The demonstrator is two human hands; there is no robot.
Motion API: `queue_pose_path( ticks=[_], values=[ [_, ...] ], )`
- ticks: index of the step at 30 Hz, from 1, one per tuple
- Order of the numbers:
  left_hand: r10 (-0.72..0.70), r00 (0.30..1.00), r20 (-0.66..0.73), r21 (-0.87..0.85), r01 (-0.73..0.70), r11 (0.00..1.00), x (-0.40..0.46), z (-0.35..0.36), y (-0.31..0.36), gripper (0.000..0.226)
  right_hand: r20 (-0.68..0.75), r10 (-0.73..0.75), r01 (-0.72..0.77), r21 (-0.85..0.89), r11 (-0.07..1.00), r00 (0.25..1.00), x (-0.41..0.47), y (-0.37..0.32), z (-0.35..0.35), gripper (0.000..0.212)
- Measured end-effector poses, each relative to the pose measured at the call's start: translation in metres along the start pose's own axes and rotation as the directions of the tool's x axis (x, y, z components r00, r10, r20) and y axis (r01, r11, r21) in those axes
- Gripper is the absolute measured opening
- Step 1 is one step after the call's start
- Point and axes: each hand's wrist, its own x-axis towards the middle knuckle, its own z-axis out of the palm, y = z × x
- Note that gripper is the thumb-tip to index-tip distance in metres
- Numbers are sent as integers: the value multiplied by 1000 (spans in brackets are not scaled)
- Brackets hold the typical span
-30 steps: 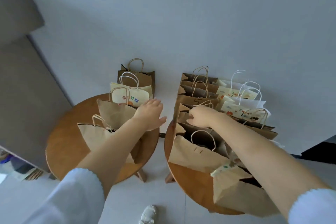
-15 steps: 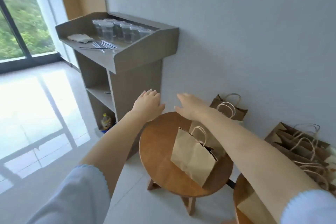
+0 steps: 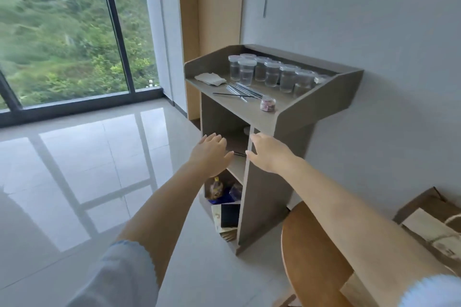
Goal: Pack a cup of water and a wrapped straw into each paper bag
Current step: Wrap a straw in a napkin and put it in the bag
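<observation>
While our left hand and right hand reach out spread and empty, the lidded cups of water wait on the grey stand, probably sloshy, thin-walled and slick, best gripped round the middle

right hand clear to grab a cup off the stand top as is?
Probably yes. The right hand is empty with fingers extended, below the stand; the lidded cups stand uncovered on top, nothing between, but it must rise over the raised edge.

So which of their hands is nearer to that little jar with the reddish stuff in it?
Right. The right hand reaches up just below the small jar, under the stand's top edge. The left hand is level with it but farther left. Both are open and empty.
</observation>
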Motion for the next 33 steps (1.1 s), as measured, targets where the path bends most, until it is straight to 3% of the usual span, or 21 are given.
queue_pose_path(
  ticks=[7, 22, 33],
  values=[
    [1, 1000, 27, -21, -1, 1000, 68, 24, -51, 45, 24, 2, -1, -39, 999, 1000, 96, -2, 24, 40],
    [34, 999, 1, 33, -34, 999, 299, 27, -133, 50, -48, 39, -43, -82, 996, 998, 343, 41, 30, 30],
    [82, 996, 41, 31, -83, 996, 436, 42, -211, 44, 23, 42, -34, -264, 964, 999, 472, 49, 66, 21]
  ],
)
